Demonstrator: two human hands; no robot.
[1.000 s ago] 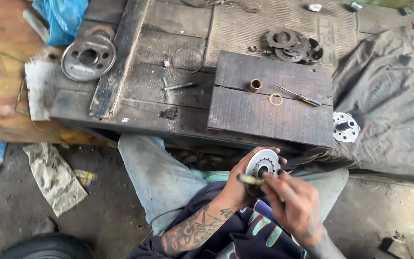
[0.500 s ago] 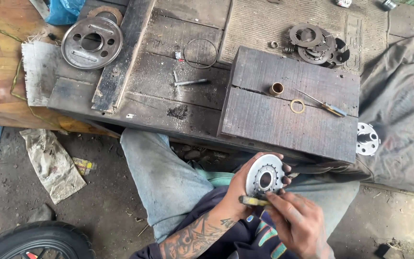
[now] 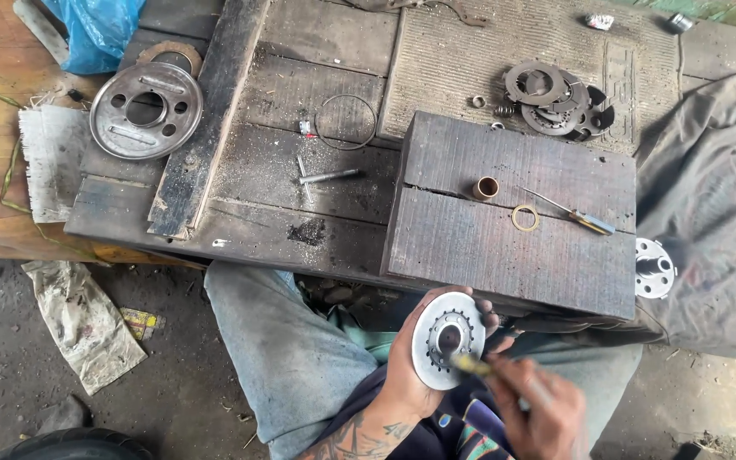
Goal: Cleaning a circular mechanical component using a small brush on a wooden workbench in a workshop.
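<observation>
My left hand [image 3: 411,375] grips the toothed disc [image 3: 446,339] by its rim, just over my lap. My right hand [image 3: 538,417] is closed on a small tool [image 3: 474,366], tip at the hub. Bush [image 3: 485,188] and ring [image 3: 525,217] lie unfitted on the block [image 3: 487,255] beyond my hands.

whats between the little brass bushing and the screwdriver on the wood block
In the head view, a thin brass ring lies flat on the wood block, between the brass bushing and the screwdriver.
</observation>
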